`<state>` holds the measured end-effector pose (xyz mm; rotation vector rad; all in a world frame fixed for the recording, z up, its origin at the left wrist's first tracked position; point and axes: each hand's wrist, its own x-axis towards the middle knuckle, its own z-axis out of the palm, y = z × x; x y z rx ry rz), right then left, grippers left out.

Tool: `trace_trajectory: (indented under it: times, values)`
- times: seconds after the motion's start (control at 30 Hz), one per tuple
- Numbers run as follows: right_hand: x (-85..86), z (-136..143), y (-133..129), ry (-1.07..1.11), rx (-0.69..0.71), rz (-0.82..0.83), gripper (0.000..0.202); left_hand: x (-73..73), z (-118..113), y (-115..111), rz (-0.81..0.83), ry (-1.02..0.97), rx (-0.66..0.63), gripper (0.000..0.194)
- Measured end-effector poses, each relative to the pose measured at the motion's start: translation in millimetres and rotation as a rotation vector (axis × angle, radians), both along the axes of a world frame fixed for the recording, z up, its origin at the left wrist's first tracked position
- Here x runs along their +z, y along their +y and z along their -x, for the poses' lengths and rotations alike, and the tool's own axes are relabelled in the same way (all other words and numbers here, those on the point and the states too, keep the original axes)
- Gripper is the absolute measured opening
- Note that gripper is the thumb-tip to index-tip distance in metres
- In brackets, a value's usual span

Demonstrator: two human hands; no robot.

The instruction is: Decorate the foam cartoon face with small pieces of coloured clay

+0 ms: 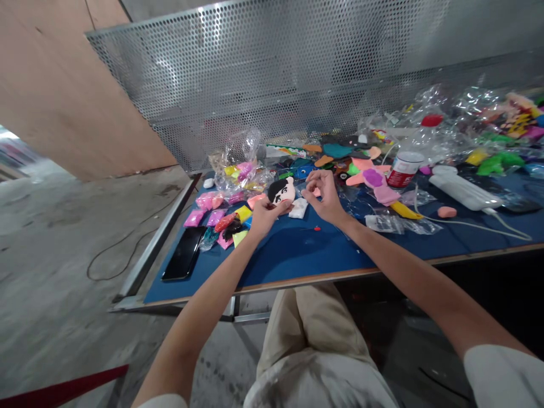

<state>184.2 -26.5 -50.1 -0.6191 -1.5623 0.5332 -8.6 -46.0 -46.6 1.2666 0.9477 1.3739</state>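
Starting at the left, past the black, glossy, rectangular smartphone (182,253) lying flat on the smooth blue tabletop (289,258), past the small clear plastic packets (225,222) with pink, yellow and red contents, and straight to the left hand (264,218)! Holding the flat, rounded, pale face piece with black hair (287,192), pinched near its lower edge between thumb and fingers, with the features turned toward the camera. Reaching forward and inward with the forearm, from the lower left.

Between the hands, down to the small white packet (298,208), then lower to the tiny red bit (317,229).

Across to the right hand (321,195): raised just beside the face piece, apart from it, fingers curled toward the thumb, only narrowly spread. Cannot tell of any small thing gripped there. Angling the forearm in from the lower right.
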Motion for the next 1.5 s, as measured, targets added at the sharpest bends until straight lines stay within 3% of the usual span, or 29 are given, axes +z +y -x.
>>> trace_trajectory:
  times: [0.1,0.17,0.3,0.43,0.53,0.7,0.83,1.03,1.23,1.5]
  values:
    - [0.2,0,1,-0.102,0.037,0.113,0.032,2.4,0,0,0.040,-0.043,-0.032,0.059]
    - [-1.1,3,4,-0.113,0.094,0.234,0.038,3.8,0,1,0.060,-0.033,-0.078,0.061]
    - [-3.7,8,10,0.011,0.233,0.437,0.053,4.0,6,4,0.030,0.141,-0.141,0.056]
    - [-4.7,7,13,0.147,0.229,0.520,0.048,2.5,13,8,-0.034,0.377,-0.110,0.045]
    - [-6.4,6,15,0.195,0.234,0.572,0.045,2.9,16,9,-0.073,0.343,-0.121,0.045]
    - [-7.6,8,14,0.262,0.289,0.563,0.048,5.8,17,6,-0.199,0.275,-0.098,0.076]
    - [-6.2,7,13,0.244,0.281,0.525,0.045,6.9,20,5,-0.204,0.305,-0.048,0.083]
    - [-4.0,4,13,0.181,0.238,0.473,0.045,8.5,22,5,-0.192,0.350,-0.080,0.066]
    - [-4.3,3,14,0.126,0.233,0.414,0.045,9.5,22,7,-0.127,0.257,-0.153,0.056]
    - [-17.5,6,24,0.054,0.230,0.429,0.048,2.4,26,18,-0.148,0.379,-0.047,0.038]
